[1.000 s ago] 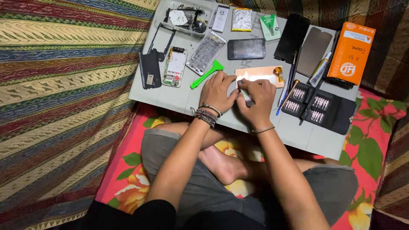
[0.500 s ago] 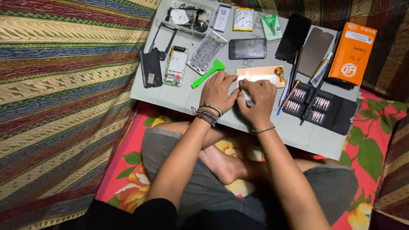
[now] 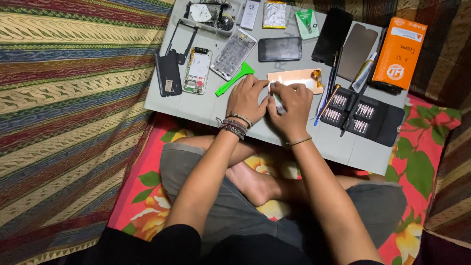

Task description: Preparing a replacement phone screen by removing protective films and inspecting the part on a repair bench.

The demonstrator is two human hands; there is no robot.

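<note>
The person sits cross-legged behind a grey board (image 3: 196,105), with both hands meeting near its middle. The left hand (image 3: 247,98) lies with its fingers curled together, and the right hand (image 3: 290,105) faces it, fingertips pinched on a small pale piece (image 3: 278,104) held between the two hands; it is too hidden to tell what kind of part it is. Just above the hands lies a copper-coloured plate (image 3: 294,78), with the fingertips of both hands at its near edge.

A green plastic pry tool (image 3: 234,78) lies slanted just left of the left hand. Further left are a green circuit board (image 3: 197,70) and a black phone back (image 3: 169,74). A dark phone (image 3: 280,49) lies flat above the plate.

At the far right corner stands a tall orange box (image 3: 400,51) with a white round mark and white print. Along the top edge lie a silver foil pouch (image 3: 274,13) and a small green packet (image 3: 306,23). Right of the right hand an open black case of screwdriver bits (image 3: 365,118) lies flat, with a blue-handled screwdriver (image 3: 327,93) between it and the plate.
</note>
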